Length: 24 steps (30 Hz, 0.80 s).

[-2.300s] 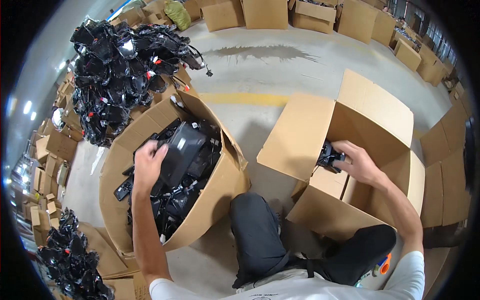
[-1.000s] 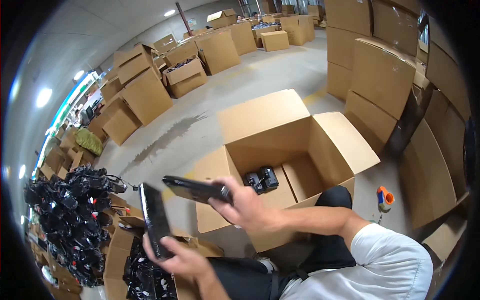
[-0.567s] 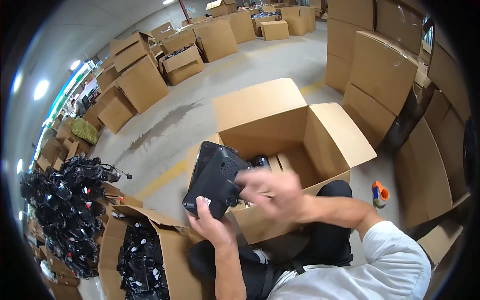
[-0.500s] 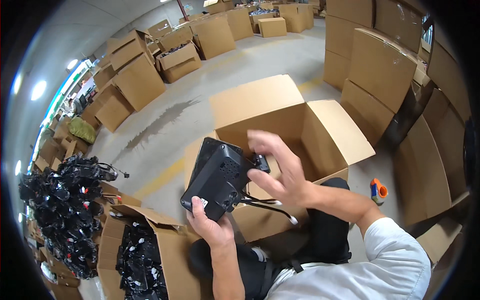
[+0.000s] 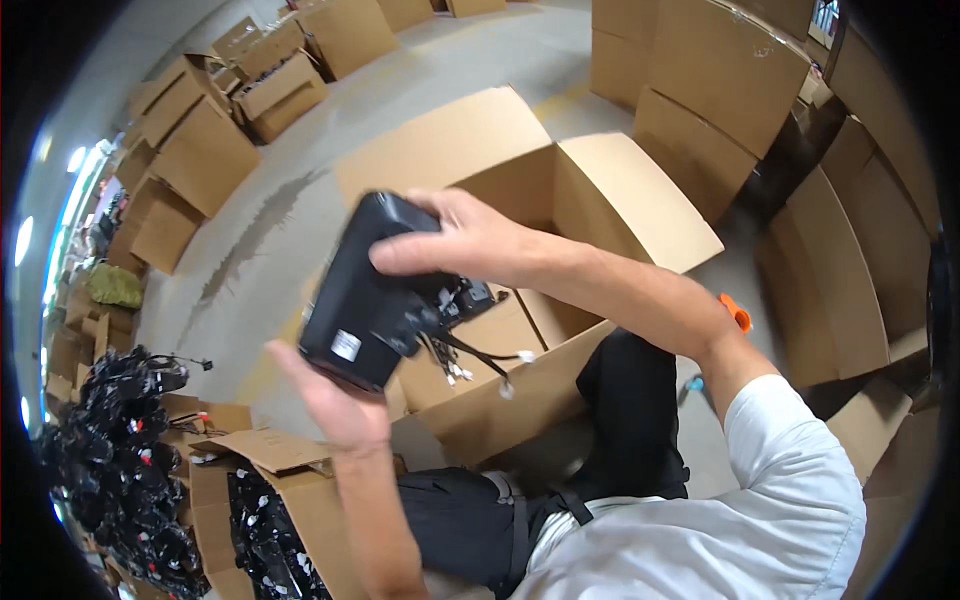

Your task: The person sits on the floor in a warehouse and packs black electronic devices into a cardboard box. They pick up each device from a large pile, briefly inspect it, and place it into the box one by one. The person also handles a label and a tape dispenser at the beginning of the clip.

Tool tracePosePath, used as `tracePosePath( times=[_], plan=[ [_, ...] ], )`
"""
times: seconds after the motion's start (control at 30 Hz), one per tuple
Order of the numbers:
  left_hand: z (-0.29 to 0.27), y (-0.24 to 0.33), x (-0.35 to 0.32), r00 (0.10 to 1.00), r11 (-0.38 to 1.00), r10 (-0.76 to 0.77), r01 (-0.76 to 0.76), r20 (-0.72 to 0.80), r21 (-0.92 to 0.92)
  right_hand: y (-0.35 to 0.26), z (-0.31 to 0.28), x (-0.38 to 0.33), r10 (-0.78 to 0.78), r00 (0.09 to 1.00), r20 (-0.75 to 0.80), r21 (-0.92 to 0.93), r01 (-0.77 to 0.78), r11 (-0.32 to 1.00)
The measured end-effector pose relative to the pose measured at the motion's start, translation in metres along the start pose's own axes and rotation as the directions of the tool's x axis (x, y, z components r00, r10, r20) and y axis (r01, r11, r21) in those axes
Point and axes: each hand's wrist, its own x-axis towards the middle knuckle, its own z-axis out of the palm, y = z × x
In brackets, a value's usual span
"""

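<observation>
A black plastic electronic unit [image 5: 365,290] with a small white label is held tilted above the near left of an open cardboard box. My right hand [image 5: 450,235] is closed over its upper end, thumb lying across the face. Beneath the lower end, my left hand [image 5: 345,405] bears it against the palm; its thumb sticks out to the left, and its other fingers are hidden behind the unit. Dark cables [image 5: 470,350] with white plugs hang from the unit's right side, next to a small black bracket-like part [image 5: 470,298].
The open cardboard box [image 5: 640,195] stands in front of my knees. At lower left, a smaller carton [image 5: 315,520] holds black parts, beside a heap of glossy black parts [image 5: 120,470]. Stacked cartons [image 5: 720,70] rise at right. An orange tape dispenser [image 5: 736,312] lies partly behind my right arm.
My right hand has moved left from beside the unit and gripped its upper end. The unit has turned, and my left thumb has come off its face. The view has shifted too.
</observation>
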Motion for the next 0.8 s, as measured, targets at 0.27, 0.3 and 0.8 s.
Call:
tracePosePath(
  times=[0.27, 0.3, 0.8],
  plan=[
    [-0.01, -0.082, 0.068, 0.802, 0.841, -0.523, 0.432, 0.287, 0.327, 0.081, -0.025, 0.068, 0.124, 0.913, -0.389, 0.188, -0.053, 0.981],
    [-0.027, -0.093, 0.084, 0.79, 0.822, -0.559, 0.487, 0.251, 0.296, 0.115, -0.051, 0.075, 0.16, 0.91, -0.383, 0.159, -0.106, 0.982],
    [-0.103, -0.046, 0.125, 0.916, 0.907, -0.393, 0.4, -0.078, 0.133, 0.534, -0.169, -0.019, 0.809, 0.463, -0.363, 0.818, -0.257, 0.514]
  ],
)
